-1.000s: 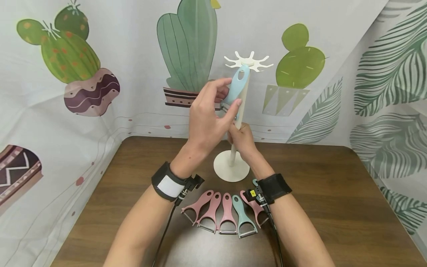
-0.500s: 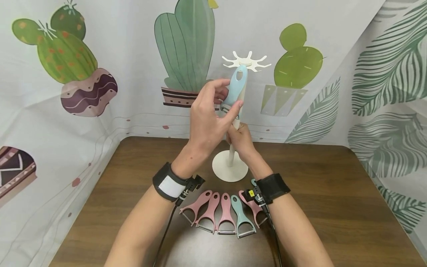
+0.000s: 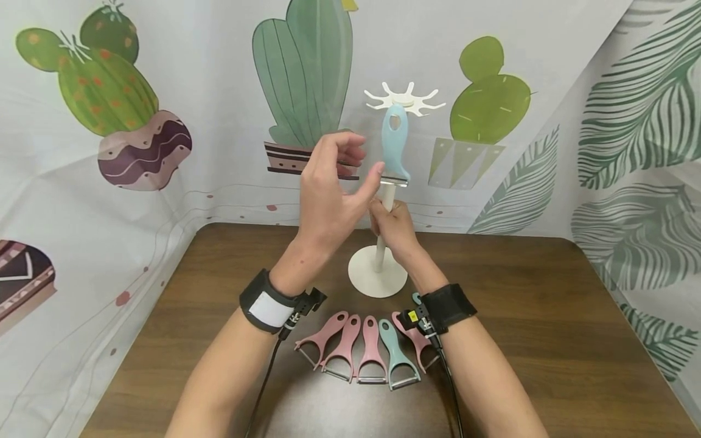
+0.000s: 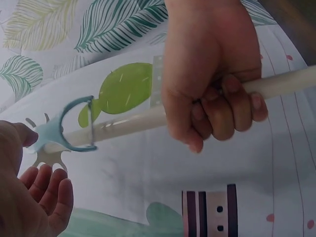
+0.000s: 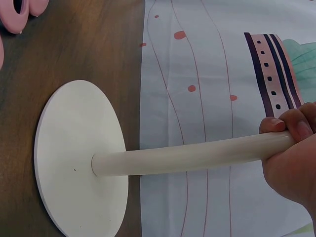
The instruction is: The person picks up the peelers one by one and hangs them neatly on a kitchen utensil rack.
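Pale-blue peeler (image 3: 395,146) at the crown of a white stand (image 3: 388,198), left hand (image 3: 328,188) loose beside it

The left hand, at ten o'clock from the right hand (image 3: 397,230), is released: its fingers curve slackly, and the thumb tip comes up to the peeler's edge, though whether they touch cannot be told. Three pink peelers (image 3: 348,342) lie fanned on the bench (image 3: 520,292) between seven and six o'clock, blades toward the person. The round base (image 3: 366,277) sits at six. At the centre, the right hand grips the stand's pole, fingers wrapped around it. The pale-blue peeler is at twelve, handle up, blade down, its eye just below the hook hub (image 3: 405,100). A green peeler (image 3: 392,345) and another pink peeler (image 3: 418,343), partly covered by the right wrist camera (image 3: 416,317), lie between six and five.
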Demonstrator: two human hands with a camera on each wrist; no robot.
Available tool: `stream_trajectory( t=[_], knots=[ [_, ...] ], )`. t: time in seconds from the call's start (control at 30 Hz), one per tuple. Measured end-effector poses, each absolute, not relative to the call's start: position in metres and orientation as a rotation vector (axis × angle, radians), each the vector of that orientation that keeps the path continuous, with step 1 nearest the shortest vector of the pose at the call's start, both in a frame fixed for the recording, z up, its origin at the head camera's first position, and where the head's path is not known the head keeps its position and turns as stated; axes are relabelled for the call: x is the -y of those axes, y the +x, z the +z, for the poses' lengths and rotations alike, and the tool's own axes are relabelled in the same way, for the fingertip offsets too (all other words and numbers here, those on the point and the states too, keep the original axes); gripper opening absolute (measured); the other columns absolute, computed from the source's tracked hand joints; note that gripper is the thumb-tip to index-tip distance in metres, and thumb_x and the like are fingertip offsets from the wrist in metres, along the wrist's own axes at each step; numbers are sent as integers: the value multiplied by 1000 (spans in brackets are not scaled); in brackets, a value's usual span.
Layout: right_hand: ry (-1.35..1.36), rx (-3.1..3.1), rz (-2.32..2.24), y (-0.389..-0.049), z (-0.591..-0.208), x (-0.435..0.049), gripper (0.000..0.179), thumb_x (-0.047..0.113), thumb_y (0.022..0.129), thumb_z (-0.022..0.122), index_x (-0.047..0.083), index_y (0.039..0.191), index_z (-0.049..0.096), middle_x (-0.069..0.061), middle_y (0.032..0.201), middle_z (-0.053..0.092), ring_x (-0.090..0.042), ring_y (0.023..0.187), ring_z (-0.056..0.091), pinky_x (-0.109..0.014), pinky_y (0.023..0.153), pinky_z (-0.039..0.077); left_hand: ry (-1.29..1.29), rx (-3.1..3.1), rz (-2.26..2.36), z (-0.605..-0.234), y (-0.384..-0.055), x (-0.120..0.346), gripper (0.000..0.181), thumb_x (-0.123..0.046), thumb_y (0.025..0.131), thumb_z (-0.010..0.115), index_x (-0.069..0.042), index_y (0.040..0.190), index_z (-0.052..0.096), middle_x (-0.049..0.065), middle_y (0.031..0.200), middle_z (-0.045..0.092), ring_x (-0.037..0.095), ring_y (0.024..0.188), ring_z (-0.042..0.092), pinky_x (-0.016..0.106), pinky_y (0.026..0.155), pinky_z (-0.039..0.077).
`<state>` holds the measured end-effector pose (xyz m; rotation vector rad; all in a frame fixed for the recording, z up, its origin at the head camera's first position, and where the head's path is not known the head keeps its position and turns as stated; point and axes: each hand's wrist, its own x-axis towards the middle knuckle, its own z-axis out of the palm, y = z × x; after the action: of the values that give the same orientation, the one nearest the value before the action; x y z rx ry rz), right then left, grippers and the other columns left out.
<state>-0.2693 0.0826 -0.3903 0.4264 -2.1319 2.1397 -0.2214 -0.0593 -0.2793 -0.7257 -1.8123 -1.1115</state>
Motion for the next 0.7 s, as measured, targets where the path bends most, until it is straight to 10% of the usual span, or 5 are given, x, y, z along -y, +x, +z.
stream_trajectory(
  t=[0.7],
  knots=[
    [465,2160,2110,-270,-391,-84,50,22,109,51,12,60,44,4,54,38,-17,54,33,-29,56,30,-641,2018,-1076,-319,-204,96,28,-16,95,77,-2,116,65,10,104,67,19,94,67,33,76,58]
  ],
)
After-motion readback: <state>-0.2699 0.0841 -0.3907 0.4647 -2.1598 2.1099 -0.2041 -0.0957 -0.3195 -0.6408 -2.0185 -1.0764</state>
